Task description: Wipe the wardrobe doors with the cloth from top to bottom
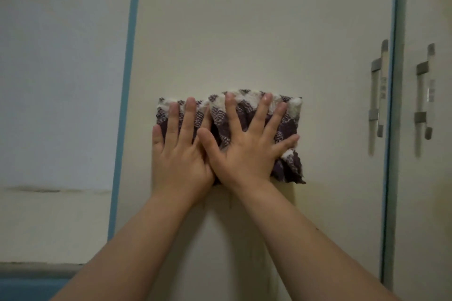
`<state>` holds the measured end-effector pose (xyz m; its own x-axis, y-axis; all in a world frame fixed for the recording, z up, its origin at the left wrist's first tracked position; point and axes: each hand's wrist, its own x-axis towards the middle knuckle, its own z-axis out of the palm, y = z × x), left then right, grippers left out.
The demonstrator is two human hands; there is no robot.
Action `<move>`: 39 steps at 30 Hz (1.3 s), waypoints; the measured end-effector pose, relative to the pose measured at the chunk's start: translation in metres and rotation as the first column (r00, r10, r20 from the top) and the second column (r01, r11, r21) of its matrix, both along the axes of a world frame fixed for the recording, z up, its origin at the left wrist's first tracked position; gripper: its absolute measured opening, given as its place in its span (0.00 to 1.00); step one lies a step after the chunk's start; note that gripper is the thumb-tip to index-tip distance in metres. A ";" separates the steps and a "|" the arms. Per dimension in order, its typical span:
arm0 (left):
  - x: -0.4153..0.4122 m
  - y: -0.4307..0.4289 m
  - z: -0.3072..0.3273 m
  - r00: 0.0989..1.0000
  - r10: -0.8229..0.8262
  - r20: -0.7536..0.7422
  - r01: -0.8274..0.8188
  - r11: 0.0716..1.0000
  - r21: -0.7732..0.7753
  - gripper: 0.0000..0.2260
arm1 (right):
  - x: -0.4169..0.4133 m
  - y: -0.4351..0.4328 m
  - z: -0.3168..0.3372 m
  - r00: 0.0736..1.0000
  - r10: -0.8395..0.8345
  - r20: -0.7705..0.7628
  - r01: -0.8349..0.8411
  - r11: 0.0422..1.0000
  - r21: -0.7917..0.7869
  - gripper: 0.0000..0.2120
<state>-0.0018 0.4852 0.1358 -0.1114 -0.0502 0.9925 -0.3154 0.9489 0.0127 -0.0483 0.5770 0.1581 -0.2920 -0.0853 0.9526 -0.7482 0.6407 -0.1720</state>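
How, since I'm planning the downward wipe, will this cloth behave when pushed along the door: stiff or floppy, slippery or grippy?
Probably floppy: the cloth bunches in folds beside the right hand. Its nubbly weave likely drags rather than slips on the door. Likely light: flat palms alone, left hand included, pin it up.

One head-worn, wide-angle view faces a cream wardrobe door (244, 32) almost square-on, near enough that the panel fills most of the picture. Both forearms enter from 6 o'clock, so the lens sits behind and above them. The door's blue edge strip (127, 80) stands at 9 o'clock and its metal handle (378, 90) at 3 o'clock. The verticals lean slightly.
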 end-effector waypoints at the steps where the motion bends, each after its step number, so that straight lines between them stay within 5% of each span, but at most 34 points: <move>1: 0.007 -0.005 -0.001 0.998 -0.055 0.018 0.055 0.998 0.005 0.27 | 0.003 -0.004 0.001 1.000 0.004 -0.012 -0.004 1.000 0.005 0.39; 4: 0.035 -0.022 -0.014 0.986 -0.167 0.026 0.168 0.985 -0.029 0.26 | 0.015 -0.018 0.000 1.000 0.013 -0.012 -0.011 0.993 0.115 0.42; 19: 0.092 -0.053 -0.146 0.935 -0.119 -0.334 0.149 0.987 0.067 0.16 | 0.053 -0.073 -0.093 0.981 0.008 -0.196 0.053 0.951 0.306 0.39; 22: 0.082 -0.039 -0.161 0.960 -0.151 -0.238 0.162 0.986 0.030 0.16 | 0.051 -0.068 -0.092 0.980 0.010 -0.200 0.057 0.942 0.331 0.36; 27: 0.055 -0.019 -0.171 0.998 -0.028 -0.056 0.040 0.974 0.224 0.30 | 0.032 -0.047 -0.098 0.977 0.030 -0.211 0.028 0.963 0.270 0.33; 39: 0.038 0.007 -0.168 0.974 -0.008 0.227 -0.096 0.891 0.443 0.34 | -0.039 0.058 -0.108 0.994 -0.107 -0.002 0.106 0.992 0.066 0.32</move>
<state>0.0358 0.4926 -0.0326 -0.3079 -0.4937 0.8133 -0.4011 0.8425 0.3595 -0.0875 0.6347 0.0499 -0.3044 -0.1164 0.9454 -0.6748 0.7268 -0.1278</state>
